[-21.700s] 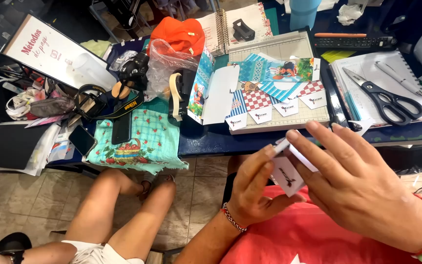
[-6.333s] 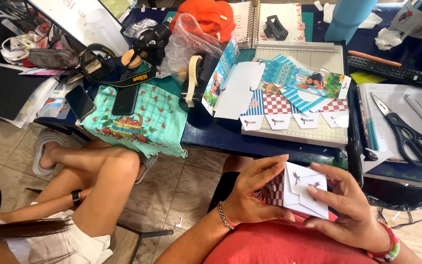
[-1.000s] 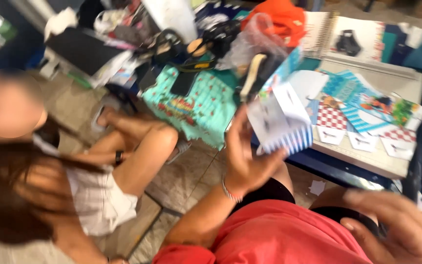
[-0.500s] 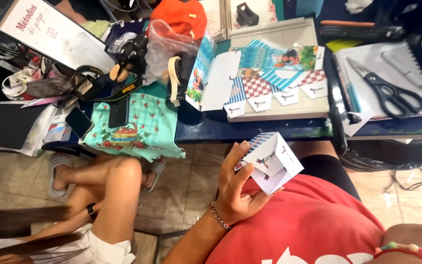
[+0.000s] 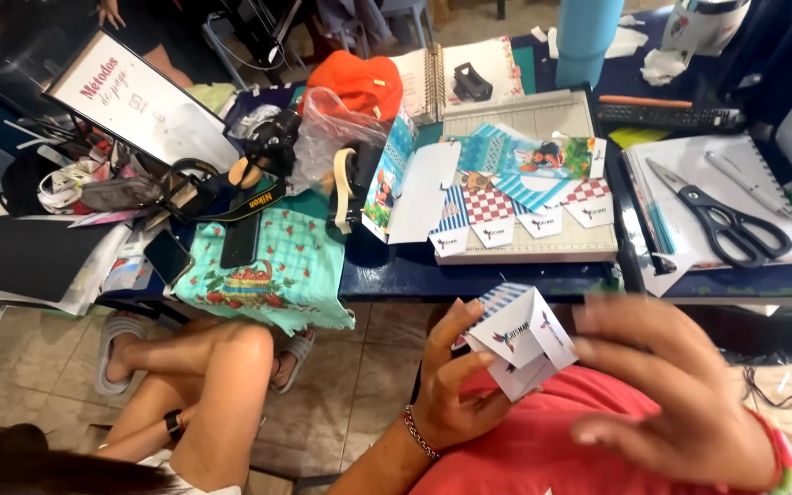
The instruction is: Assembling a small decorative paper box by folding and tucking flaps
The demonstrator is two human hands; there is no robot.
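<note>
Since half a second ago our right hand (image 5: 666, 390) has swung back in, blurred, fingers spread and holding nothing, close beside the folded paper box (image 5: 517, 341). Our left hand (image 5: 456, 385) grips the box from below, fingers curled round it, above our lap, near the cluttered surface (image 5: 469, 275). We judge we're mid-fold; pressing the flaps calls for both hands.
</note>
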